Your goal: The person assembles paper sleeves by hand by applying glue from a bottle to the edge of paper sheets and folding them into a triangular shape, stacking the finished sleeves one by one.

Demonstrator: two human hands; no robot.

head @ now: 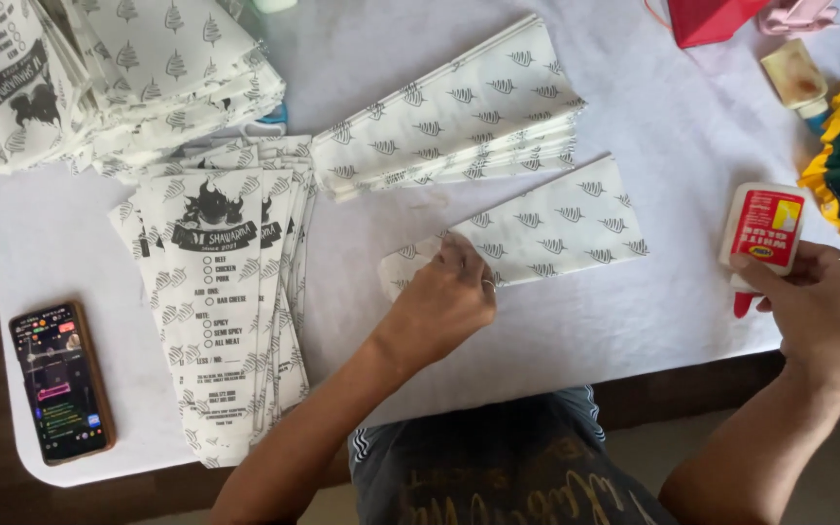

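White paper sleeve with leaf print is pinned flat mid-worktop under left hand, white glue bottle with red-yellow label is held in right hand, lit phone screen seen far left.

Counts: 2 hands, 1 glue bottle, 1 phone, 1 single paper bag, 3 bag stacks.

Left hand on the single paper bag; right hand holds the glue bottle. One phone. Stacks: top-left stack, printed stack, middle stack; bags per stack can't be counted. One white surface.
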